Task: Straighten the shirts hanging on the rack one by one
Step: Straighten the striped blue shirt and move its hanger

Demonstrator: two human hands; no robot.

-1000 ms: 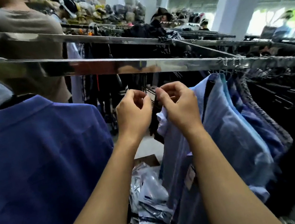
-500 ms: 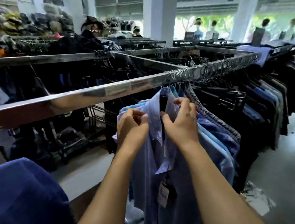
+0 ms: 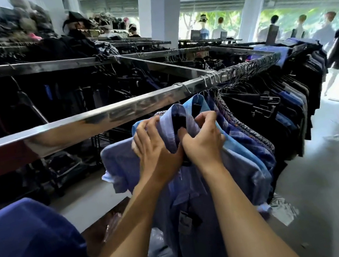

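A pale blue-lilac shirt hangs from the steel rail at the front of a row of blue shirts. My left hand grips the left side of its collar, fingers curled into the cloth. My right hand pinches the right collar edge beside a black hanger neck. A dark tag hangs on the shirt's front. Behind it hang a light blue shirt and patterned blue shirts.
A dark blue shirt fills the lower left. Black garments crowd the rail to the right. Plastic bags lie on the concrete floor. Another rack of dark clothes stands behind, and people stand far right by the pillars.
The view has swung right along the rack. Both hands have moved from the collar's middle outward and down, spreading over the collar sides of the pale shirt.
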